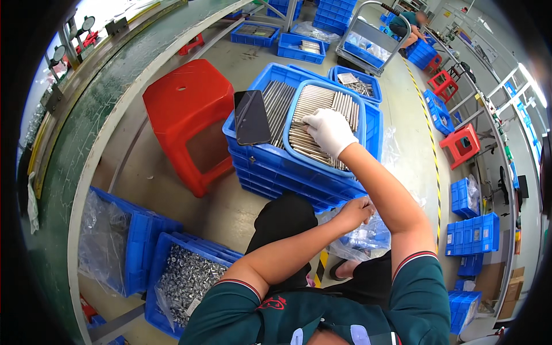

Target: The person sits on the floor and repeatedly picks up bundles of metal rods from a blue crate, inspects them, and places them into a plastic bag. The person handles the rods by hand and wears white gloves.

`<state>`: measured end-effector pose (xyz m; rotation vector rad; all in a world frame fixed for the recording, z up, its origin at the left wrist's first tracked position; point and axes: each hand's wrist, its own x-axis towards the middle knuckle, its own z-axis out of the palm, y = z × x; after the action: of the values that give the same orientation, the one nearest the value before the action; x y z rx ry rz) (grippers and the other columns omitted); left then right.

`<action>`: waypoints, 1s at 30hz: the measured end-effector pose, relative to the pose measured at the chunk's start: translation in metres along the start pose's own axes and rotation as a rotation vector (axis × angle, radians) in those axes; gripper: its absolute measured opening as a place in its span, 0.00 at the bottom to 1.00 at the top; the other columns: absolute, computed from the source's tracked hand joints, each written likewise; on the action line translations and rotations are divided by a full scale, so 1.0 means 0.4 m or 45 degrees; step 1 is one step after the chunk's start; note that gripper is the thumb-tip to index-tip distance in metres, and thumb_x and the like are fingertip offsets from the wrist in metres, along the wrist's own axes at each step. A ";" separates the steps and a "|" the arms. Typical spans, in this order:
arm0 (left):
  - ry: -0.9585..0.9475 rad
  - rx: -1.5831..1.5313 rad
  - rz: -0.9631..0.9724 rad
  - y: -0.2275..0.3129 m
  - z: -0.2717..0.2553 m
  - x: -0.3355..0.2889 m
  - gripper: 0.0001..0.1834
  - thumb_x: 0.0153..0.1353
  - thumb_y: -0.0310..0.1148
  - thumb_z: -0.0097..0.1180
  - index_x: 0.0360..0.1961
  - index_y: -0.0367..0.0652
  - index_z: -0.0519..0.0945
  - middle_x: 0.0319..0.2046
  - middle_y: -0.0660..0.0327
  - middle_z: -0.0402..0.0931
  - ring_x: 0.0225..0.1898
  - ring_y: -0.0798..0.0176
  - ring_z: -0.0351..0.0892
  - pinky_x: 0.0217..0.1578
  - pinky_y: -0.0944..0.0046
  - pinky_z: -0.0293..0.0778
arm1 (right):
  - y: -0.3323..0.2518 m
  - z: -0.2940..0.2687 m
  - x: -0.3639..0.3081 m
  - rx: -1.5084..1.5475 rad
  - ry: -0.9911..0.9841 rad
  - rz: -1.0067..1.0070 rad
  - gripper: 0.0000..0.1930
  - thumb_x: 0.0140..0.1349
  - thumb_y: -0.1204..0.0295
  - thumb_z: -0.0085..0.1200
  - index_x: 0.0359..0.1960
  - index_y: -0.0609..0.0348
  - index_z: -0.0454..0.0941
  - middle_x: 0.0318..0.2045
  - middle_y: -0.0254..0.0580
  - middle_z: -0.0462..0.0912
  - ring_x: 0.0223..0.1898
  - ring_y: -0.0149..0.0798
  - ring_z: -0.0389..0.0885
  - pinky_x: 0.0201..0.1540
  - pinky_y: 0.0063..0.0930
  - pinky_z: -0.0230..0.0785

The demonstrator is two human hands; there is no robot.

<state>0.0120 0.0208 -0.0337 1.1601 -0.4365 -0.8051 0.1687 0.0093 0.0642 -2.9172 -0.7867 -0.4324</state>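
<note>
Grey concrete floor underfoot, smooth and scuffed, with a green-topped workbench curving along the left.

Closest in, at the lower left, kept a blue plastic bin heaped with small silvery metal pieces, short and glinting; too small to tell their exact shape. Gripped in the bare left hand, fingers closed tight, the crumpled neck of a thin clear plastic bag, hanging beside the knee; contents not made out.

Further out, laid the white-gloved right hand palm-down on slim silver metal rods, fingers curled onto them; could not tell whether any rod was pinched. Lay in neat parallel rows, those rods, inside a shallow blue plastic tray with rounded corners, set atop a stack of blue plastic crates. Looked nearly filled already, judging by how little tray bottom showed. Held more rods of the same kind in the top crate beneath, beside a flat black smartphone resting on its rim.

Left of the stack, a glossy red square plastic stool. Beyond, more blue crates, a grey metal trolley, and another person crouched at the far end.
</note>
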 end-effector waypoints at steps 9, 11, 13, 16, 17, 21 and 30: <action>0.018 -0.044 -0.023 0.018 0.006 -0.004 0.11 0.62 0.33 0.50 0.35 0.35 0.76 0.21 0.66 0.69 0.23 0.72 0.66 0.26 0.71 0.62 | 0.011 0.022 0.013 -0.163 0.099 0.068 0.07 0.55 0.67 0.54 0.30 0.55 0.81 0.25 0.43 0.80 0.33 0.47 0.79 0.37 0.40 0.70; -0.006 -0.035 -0.037 0.030 0.005 -0.010 0.11 0.62 0.33 0.50 0.34 0.35 0.76 0.21 0.66 0.70 0.23 0.72 0.66 0.26 0.71 0.62 | 0.012 0.027 0.012 -0.152 0.105 0.070 0.06 0.54 0.68 0.54 0.29 0.54 0.81 0.24 0.42 0.80 0.32 0.47 0.79 0.36 0.41 0.70; 0.000 -0.048 -0.035 0.022 0.006 -0.005 0.10 0.62 0.32 0.49 0.34 0.35 0.77 0.22 0.65 0.70 0.23 0.72 0.66 0.26 0.71 0.62 | 0.006 0.025 0.012 -0.141 0.114 0.050 0.05 0.54 0.69 0.55 0.29 0.53 0.81 0.24 0.41 0.80 0.31 0.46 0.79 0.35 0.41 0.70; 0.020 -0.043 -0.029 0.013 0.003 -0.003 0.10 0.61 0.32 0.49 0.33 0.35 0.76 0.22 0.65 0.70 0.23 0.72 0.66 0.27 0.70 0.62 | -0.009 0.019 0.003 -0.109 0.151 0.002 0.04 0.53 0.69 0.55 0.29 0.51 0.81 0.23 0.41 0.79 0.30 0.46 0.79 0.34 0.41 0.70; 0.024 -0.039 -0.027 0.012 0.004 -0.002 0.09 0.61 0.32 0.49 0.33 0.36 0.76 0.22 0.65 0.70 0.23 0.72 0.66 0.27 0.70 0.62 | -0.008 0.020 0.000 -0.091 0.174 -0.005 0.04 0.53 0.69 0.55 0.29 0.51 0.81 0.23 0.41 0.79 0.30 0.46 0.79 0.34 0.41 0.70; 0.013 -0.055 -0.024 0.018 0.005 -0.005 0.09 0.61 0.31 0.49 0.34 0.35 0.76 0.23 0.65 0.70 0.24 0.72 0.66 0.27 0.70 0.63 | 0.001 0.020 -0.003 -0.066 0.195 -0.047 0.04 0.52 0.70 0.55 0.29 0.51 0.82 0.23 0.41 0.79 0.30 0.46 0.79 0.35 0.40 0.70; 0.012 -0.079 -0.003 0.040 0.006 -0.014 0.10 0.61 0.31 0.49 0.35 0.34 0.76 0.24 0.65 0.71 0.25 0.71 0.66 0.28 0.70 0.64 | 0.026 0.042 0.009 0.023 0.230 0.039 0.06 0.52 0.73 0.54 0.30 0.52 0.82 0.25 0.42 0.81 0.31 0.46 0.80 0.37 0.39 0.71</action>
<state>0.0118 0.0263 -0.0176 1.1064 -0.4000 -0.8098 0.1810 0.0047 0.0492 -2.8189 -0.7160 -0.6704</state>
